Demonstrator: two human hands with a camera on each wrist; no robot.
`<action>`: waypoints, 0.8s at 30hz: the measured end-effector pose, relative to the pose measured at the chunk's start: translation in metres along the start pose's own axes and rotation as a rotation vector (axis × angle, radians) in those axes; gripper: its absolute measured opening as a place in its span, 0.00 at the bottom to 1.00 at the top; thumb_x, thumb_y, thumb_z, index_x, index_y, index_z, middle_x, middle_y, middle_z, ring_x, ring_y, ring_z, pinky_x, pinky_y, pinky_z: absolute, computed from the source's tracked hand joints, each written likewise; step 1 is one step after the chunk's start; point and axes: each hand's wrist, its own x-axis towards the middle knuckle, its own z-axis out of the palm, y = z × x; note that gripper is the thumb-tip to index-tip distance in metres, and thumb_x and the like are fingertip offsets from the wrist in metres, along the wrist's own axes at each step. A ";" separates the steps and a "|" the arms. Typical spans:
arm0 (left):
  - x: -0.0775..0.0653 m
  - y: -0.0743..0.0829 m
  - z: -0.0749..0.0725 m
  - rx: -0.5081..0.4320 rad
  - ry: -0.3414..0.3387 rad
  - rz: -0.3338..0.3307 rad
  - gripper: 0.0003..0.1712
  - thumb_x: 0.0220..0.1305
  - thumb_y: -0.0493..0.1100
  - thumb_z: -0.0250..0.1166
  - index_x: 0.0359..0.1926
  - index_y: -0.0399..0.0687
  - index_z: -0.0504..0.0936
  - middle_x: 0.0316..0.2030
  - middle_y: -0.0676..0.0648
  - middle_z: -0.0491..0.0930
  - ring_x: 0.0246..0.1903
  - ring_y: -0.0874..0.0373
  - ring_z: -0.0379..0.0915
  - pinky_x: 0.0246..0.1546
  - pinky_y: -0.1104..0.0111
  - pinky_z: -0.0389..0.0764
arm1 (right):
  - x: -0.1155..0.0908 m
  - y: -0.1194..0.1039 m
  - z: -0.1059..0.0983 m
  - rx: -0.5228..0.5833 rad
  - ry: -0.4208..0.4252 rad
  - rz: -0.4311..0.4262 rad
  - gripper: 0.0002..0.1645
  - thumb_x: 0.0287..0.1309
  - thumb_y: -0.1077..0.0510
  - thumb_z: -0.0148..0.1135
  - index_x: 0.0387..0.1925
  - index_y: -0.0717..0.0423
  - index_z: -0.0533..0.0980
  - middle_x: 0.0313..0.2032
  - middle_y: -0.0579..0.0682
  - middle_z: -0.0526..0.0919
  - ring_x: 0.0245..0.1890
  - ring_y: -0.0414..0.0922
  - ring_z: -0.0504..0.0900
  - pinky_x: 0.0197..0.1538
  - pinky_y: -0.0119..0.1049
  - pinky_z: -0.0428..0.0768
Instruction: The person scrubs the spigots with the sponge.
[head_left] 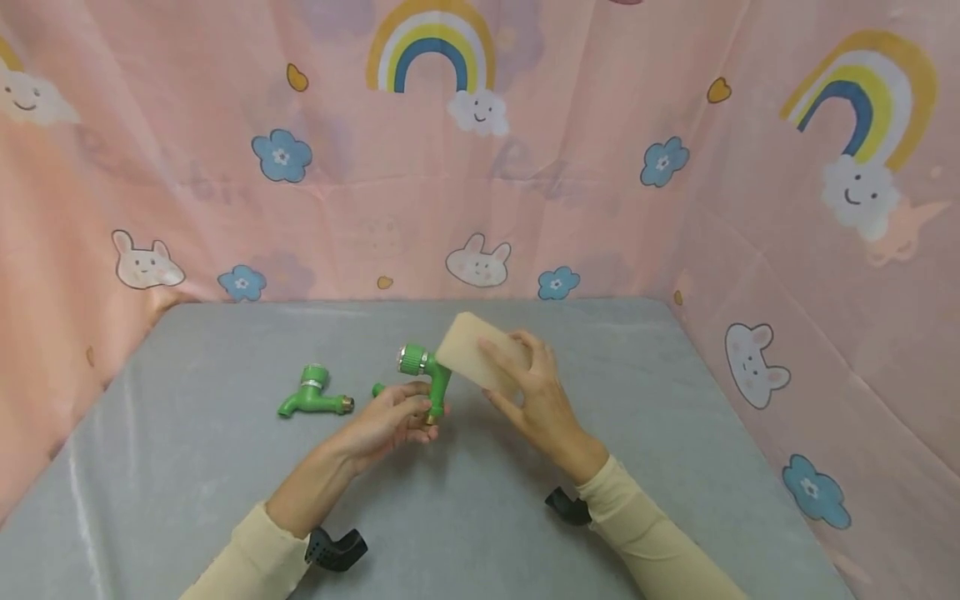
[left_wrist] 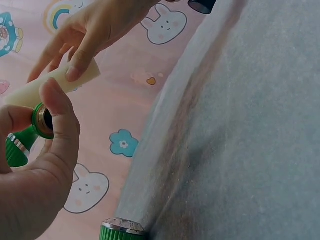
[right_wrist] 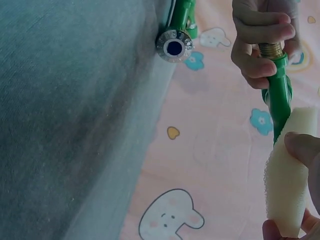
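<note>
In the head view, my left hand (head_left: 397, 412) grips a green faucet (head_left: 440, 385) near its brass threaded end, which points down. The faucet's ribbed green knob (head_left: 411, 359) faces left. My right hand (head_left: 536, 392) holds a cream sponge (head_left: 472, 354) between thumb and fingers, and its edge overlaps the top of the faucet. The right wrist view shows the sponge (right_wrist: 290, 175) right at the green body (right_wrist: 280, 97), with left-hand fingers curled round the brass thread (right_wrist: 270, 50). The faucet's spout is hidden behind the sponge in the head view.
A second green faucet (head_left: 311, 400) lies on the grey-covered table (head_left: 525, 533), left of my left hand. A small green end (head_left: 377, 389) shows just beyond that hand. Black curved pieces (head_left: 337, 550) sit at both wrists. A pink patterned cloth (head_left: 585, 225) hangs behind the table and at its sides.
</note>
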 end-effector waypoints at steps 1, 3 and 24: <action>0.000 -0.001 0.000 -0.005 0.004 0.000 0.31 0.78 0.40 0.48 0.70 0.19 0.56 0.43 0.51 0.81 0.33 0.66 0.80 0.38 0.76 0.83 | 0.000 0.000 0.001 -0.009 0.002 -0.006 0.41 0.52 0.59 0.78 0.68 0.45 0.73 0.62 0.63 0.67 0.59 0.61 0.68 0.53 0.58 0.80; 0.000 -0.002 0.001 -0.008 0.011 -0.001 0.31 0.78 0.41 0.48 0.70 0.19 0.56 0.44 0.51 0.82 0.33 0.66 0.80 0.38 0.76 0.84 | 0.000 -0.001 0.002 -0.026 0.006 -0.018 0.41 0.51 0.59 0.79 0.67 0.46 0.74 0.62 0.64 0.68 0.59 0.62 0.68 0.53 0.58 0.80; 0.001 -0.005 -0.002 -0.105 -0.097 -0.022 0.21 0.80 0.44 0.51 0.60 0.32 0.77 0.43 0.51 0.89 0.31 0.67 0.84 0.34 0.78 0.85 | -0.003 0.002 0.007 -0.111 -0.021 0.039 0.41 0.51 0.59 0.79 0.67 0.44 0.74 0.62 0.65 0.69 0.59 0.63 0.68 0.55 0.59 0.78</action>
